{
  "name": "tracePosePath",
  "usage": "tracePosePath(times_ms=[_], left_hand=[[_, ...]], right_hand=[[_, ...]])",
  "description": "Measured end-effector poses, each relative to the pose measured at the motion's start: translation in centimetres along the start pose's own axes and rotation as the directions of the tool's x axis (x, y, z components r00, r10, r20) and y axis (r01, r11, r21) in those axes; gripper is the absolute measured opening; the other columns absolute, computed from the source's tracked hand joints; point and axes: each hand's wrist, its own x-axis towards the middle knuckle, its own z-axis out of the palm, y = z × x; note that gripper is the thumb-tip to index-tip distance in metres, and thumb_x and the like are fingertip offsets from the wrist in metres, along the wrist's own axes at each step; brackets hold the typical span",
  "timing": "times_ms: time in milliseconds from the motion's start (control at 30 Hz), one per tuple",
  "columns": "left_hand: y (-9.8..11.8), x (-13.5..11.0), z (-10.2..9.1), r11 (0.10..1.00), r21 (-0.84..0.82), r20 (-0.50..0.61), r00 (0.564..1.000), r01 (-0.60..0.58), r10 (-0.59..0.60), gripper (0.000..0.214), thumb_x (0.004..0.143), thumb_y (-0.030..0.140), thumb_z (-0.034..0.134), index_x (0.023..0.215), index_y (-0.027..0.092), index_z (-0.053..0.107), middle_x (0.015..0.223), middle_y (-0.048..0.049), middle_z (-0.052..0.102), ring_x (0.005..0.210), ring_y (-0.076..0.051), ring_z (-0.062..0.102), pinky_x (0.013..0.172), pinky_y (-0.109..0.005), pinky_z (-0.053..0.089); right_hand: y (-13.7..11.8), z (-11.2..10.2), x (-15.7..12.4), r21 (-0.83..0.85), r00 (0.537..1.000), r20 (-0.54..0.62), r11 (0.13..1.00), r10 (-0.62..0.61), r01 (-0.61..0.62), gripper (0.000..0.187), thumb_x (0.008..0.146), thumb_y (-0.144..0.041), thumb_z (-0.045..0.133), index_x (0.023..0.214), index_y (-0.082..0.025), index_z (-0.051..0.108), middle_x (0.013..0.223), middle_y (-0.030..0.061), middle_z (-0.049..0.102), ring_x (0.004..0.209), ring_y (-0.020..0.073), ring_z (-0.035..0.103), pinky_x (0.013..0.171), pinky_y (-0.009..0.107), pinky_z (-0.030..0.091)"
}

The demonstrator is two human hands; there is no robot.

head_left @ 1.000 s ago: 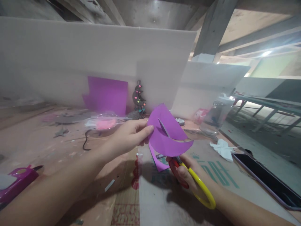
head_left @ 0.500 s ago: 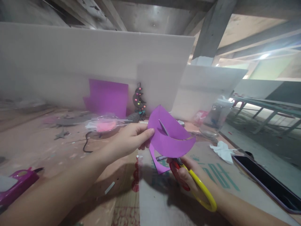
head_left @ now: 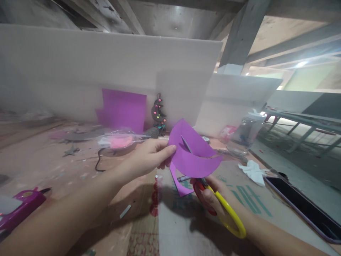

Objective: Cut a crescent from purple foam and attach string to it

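Note:
My left hand (head_left: 157,153) pinches the left edge of a purple sheet of paper (head_left: 195,164), thumb on top. A curved cut runs through the sheet, and a narrow strip hangs below it. My right hand (head_left: 213,199) is closed round the red and yellow handles of a pair of scissors (head_left: 231,220). One blade pokes up through the slit in the paper, while the other shows beneath it near the hanging strip. The blades are spread apart.
Behind stand a purple sheet (head_left: 124,110) and a dark crescent ornament (head_left: 159,112) with coloured dots. A phone (head_left: 303,208), a crumpled tissue (head_left: 252,171) and a clear jar (head_left: 243,131) are on the right. A magenta glue gun (head_left: 25,204) lies at left, near a grey star (head_left: 70,150).
Hardly anything differs. The whole view has shifted slightly; both hands, the paper and the scissors keep nearly the same pose.

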Motion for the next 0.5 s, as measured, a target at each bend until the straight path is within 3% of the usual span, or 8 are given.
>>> tracePosePath(times_ms=[233, 400, 500], left_hand=[[-0.1, 0.0, -0.1, 1.000, 0.010, 0.016, 1.000, -0.025, 0.025, 0.041, 0.098, 0.048, 0.049, 0.071, 0.017, 0.055, 0.062, 0.0029, 0.055, 0.056, -0.010, 0.051, 0.054, -0.022, 0.039], [0.1, 0.1, -0.7, 0.999, 0.005, -0.140, 0.989, -0.054, 0.054, 0.042, 0.096, 0.055, 0.050, 0.079, 0.018, 0.055, 0.066, 0.0019, 0.057, 0.057, -0.011, 0.054, 0.055, -0.023, 0.043], [0.1, 0.1, -1.0, 0.997, 0.040, -0.155, 0.986, -0.059, 0.065, 0.038, 0.097, 0.050, 0.051, 0.077, 0.017, 0.055, 0.066, 0.0022, 0.055, 0.058, -0.011, 0.054, 0.055, -0.022, 0.042]], right_hand=[[-0.7, 0.1, -0.1, 0.003, 0.999, -0.022, 0.999, 0.034, -0.034, 0.060, 0.083, -0.075, 0.054, 0.105, -0.019, 0.062, 0.082, 0.0038, 0.055, 0.068, 0.0156, 0.047, 0.060, 0.027, 0.044], [0.0, 0.2, -0.2, 0.042, 0.997, 0.068, 0.998, 0.038, -0.040, 0.061, 0.086, -0.074, 0.052, 0.107, -0.017, 0.061, 0.070, -0.0013, 0.047, 0.057, 0.0116, 0.041, 0.051, 0.024, 0.038], [-0.1, 0.3, -0.4, 0.033, 0.995, 0.082, 0.998, 0.055, -0.058, 0.061, 0.087, -0.073, 0.052, 0.110, -0.017, 0.061, 0.072, -0.0008, 0.049, 0.057, 0.0103, 0.039, 0.048, 0.022, 0.036]])
